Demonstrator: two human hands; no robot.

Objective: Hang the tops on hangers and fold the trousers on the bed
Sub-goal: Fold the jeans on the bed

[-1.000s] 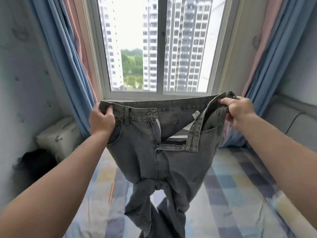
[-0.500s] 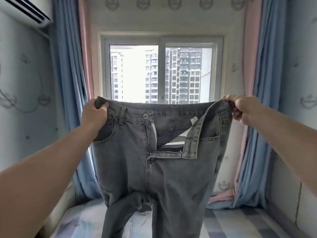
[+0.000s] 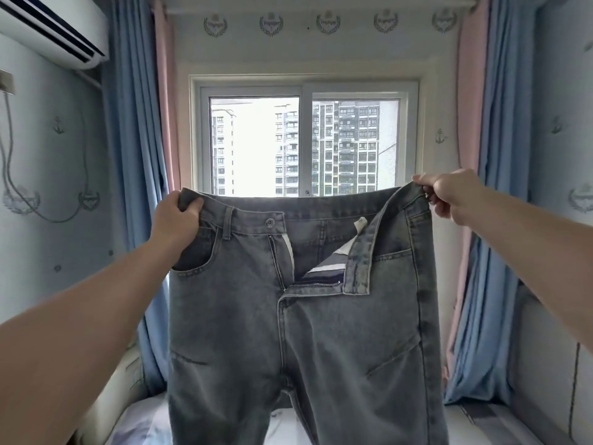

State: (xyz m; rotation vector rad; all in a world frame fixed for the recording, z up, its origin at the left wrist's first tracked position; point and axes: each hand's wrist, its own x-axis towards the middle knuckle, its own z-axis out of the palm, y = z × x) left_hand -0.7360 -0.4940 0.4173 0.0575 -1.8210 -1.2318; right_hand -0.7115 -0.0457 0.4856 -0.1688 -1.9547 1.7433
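Note:
Grey-blue jeans (image 3: 244, 342) hang spread out in front of me, front side facing me, with the fly unzipped and the right flap folded open. My left hand (image 3: 178, 220) grips the left end of the waistband. My right hand (image 3: 449, 194) pinches the right end of the waistband, a little higher. Both legs hang straight down and run out of the bottom of the view. Under them a strip of the bed (image 3: 141, 425) with its pale patterned sheet shows.
A window (image 3: 303, 146) faces me, with blue and pink curtains (image 3: 138, 155) on both sides. An air conditioner (image 3: 48, 30) is mounted high on the left wall. A padded grey headboard (image 3: 552, 380) lines the right wall.
Both hands have lifted the jeans higher and pulled the waistband wider. The tangled legs have dropped out straight. My view has tilted up from the bed toward the window and ceiling.

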